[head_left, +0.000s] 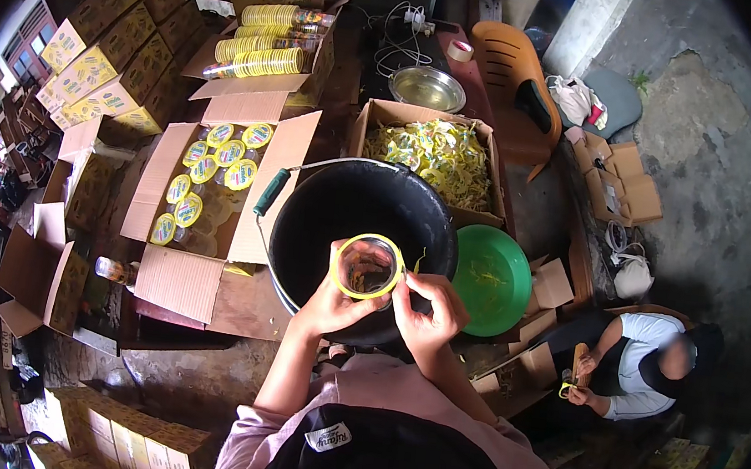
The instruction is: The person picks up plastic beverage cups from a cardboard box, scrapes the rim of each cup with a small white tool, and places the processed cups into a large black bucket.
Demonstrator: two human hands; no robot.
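Note:
A clear plastic cup (366, 268) with a yellow rim is held above a large black bucket (324, 202), its open mouth facing up. My left hand (332, 299) wraps round the cup's left and near side. At the right of the rim, my right hand (427, 313) is closed, with thumb and fingertips pressed against the edge. A thin yellow strip (418, 260) shows just above those fingers; whether they grip it I cannot tell. The bucket's wire handle has a green grip (271, 191) and leans to the left.
Left of the bucket, an open carton (156, 184) holds several lidded cups. Behind stand a carton of stacked cups (267, 49), a carton of yellow scraps (438, 159) and a metal basin (427, 89). A green basin (494, 284) adjoins the bucket. A person (655, 365) sits at right.

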